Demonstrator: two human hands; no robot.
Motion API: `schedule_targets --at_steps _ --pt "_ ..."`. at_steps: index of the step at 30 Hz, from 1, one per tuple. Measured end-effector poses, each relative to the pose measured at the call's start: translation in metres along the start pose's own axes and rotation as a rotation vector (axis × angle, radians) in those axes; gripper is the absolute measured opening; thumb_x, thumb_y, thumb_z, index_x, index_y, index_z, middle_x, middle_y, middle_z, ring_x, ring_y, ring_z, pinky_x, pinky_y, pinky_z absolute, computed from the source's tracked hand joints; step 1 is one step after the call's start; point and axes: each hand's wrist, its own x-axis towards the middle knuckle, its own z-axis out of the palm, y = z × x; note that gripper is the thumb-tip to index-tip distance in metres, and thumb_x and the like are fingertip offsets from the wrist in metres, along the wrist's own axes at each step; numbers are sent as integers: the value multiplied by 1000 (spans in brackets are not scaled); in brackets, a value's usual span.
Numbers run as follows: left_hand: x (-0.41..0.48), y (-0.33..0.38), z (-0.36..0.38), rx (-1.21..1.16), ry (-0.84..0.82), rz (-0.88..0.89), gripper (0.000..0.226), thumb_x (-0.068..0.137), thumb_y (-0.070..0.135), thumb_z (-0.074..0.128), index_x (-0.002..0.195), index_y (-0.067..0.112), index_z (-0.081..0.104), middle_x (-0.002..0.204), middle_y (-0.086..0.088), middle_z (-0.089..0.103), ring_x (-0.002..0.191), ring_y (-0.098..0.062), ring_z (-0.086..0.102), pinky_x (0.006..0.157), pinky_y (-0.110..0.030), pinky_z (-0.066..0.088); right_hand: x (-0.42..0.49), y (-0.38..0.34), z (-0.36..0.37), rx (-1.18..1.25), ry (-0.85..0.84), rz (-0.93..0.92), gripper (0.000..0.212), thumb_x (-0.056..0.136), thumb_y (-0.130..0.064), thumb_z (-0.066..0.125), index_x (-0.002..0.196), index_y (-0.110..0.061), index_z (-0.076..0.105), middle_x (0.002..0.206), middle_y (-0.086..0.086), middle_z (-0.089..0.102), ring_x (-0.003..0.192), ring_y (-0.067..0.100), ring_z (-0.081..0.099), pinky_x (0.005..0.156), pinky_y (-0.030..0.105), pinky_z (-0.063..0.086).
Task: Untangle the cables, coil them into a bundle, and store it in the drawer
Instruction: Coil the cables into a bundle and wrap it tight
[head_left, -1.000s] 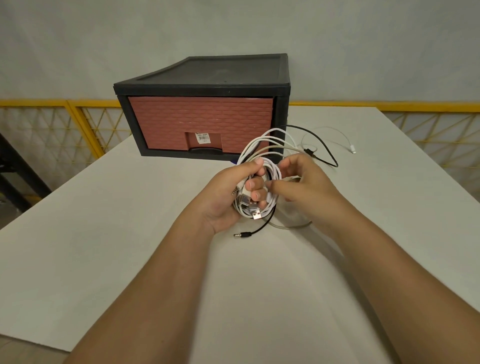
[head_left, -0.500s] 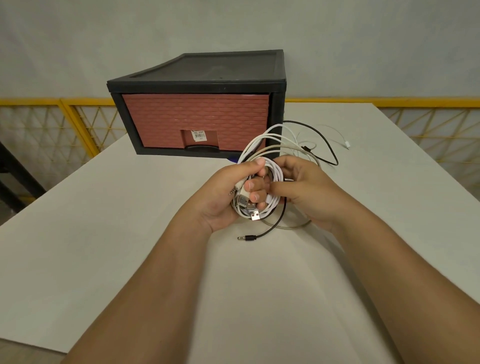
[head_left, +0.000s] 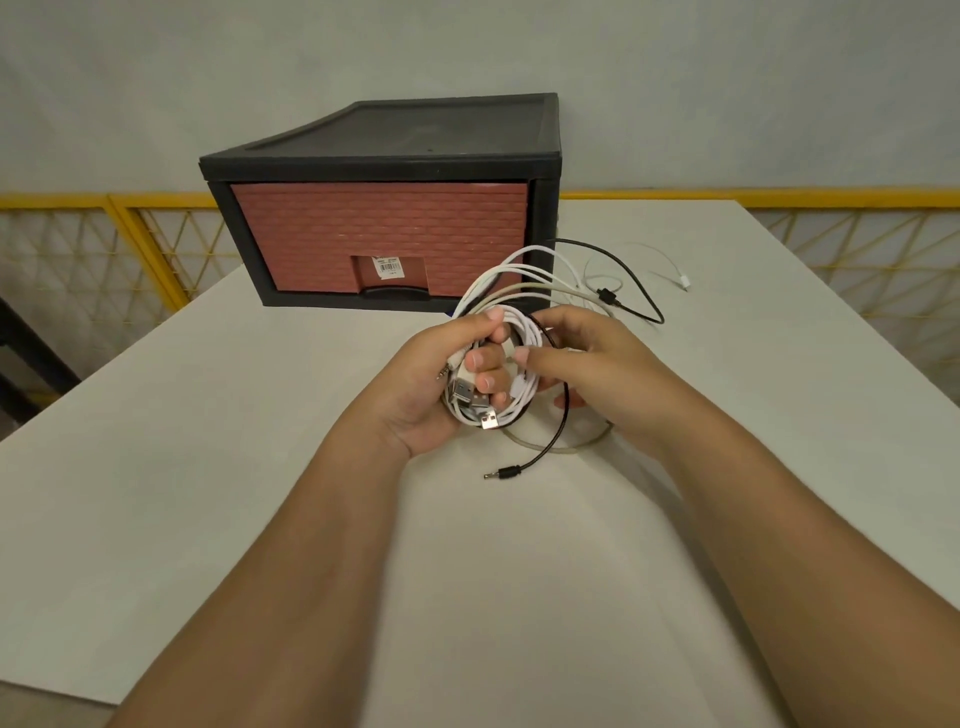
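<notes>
— Where is the coil of cables (head_left: 527, 332) held?
— Above the middle of the tabletop (head_left: 234, 493). It is gripped by the left hand (head_left: 431, 395), whose fingers are curled through its loops. Its right side is pinched by the right hand (head_left: 597, 364).
— What is left unwound?
— Loose tails (head_left: 607, 297) are trailed toward the far right edge, nearer the right hand.
— And the drawer (head_left: 379, 239)?
— It is set straight ahead at the far edge, fully closed. Its contents cannot be seen.

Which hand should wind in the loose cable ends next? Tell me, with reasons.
Probably right. The left hand grips the cable bundle, plugs included, so it serves as the anchor. The right hand sits on the bundle's right side, nearest the loose strands trailing right across the table.
</notes>
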Motion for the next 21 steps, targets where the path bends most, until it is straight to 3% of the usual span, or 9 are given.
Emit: schedule_targets --at_steps 3,5,8,10,12,17,21 --pt "1 1 -1 -50 33 32 19 91 28 53 76 16 51 44 12 36 40 -5 39 49 -21 44 -1 0 3 -5 112 -52 27 85 -20 70 108 -20 56 107 2 61 81 11 61 68 23 48" --pt "2 2 -2 -83 62 62 22 96 27 51 77 16 51 44 12 37 41 -5 40 49 -22 45 -1 0 6 -95 204 -175 28 82 -16 73 101 -18 52 100 -1 55 76 11 54 65 17 42" --pt "3 1 -2 -94 88 85 24 98 26 49 77 15 51 44 11 36 41 -5 41 48 -22 45 0 3 14 -232 227 -271 32 79 -14 74 100 -15 50 95 -1 52 74 10 48 65 17 41" --pt "3 0 0 -82 82 78 24 99 26 49 77 15 51 44 11 37 41 -5 41 48 -22 45 0 3 23 -143 203 -125 32 79 -14 70 101 -18 47 83 -5 55 73 11 50 71 30 47" --pt "4 0 1 -75 79 71 24 99 26 48 78 15 50 44 11 37 41 -5 41 48 -22 44 2 4 26 94 126 63 31 80 -13 68 98 -21 44 69 -8 58 71 15 57 77 42 54" --pt "2 3 -5 -135 103 98 23 97 27 52 77 16 53 45 11 39 43 -5 43 52 -22 46 2 6 10 381 -46 77 25 84 0 69 99 -10 51 86 9 52 80 24 60 63 26 54" --pt "1 3 -4 -130 104 86 24 98 27 51 77 16 52 44 11 39 42 -5 42 52 -22 46 4 8 11 371 -43 76 25 85 5 66 101 -8 52 91 14 53 86 28 61 66 28 55"
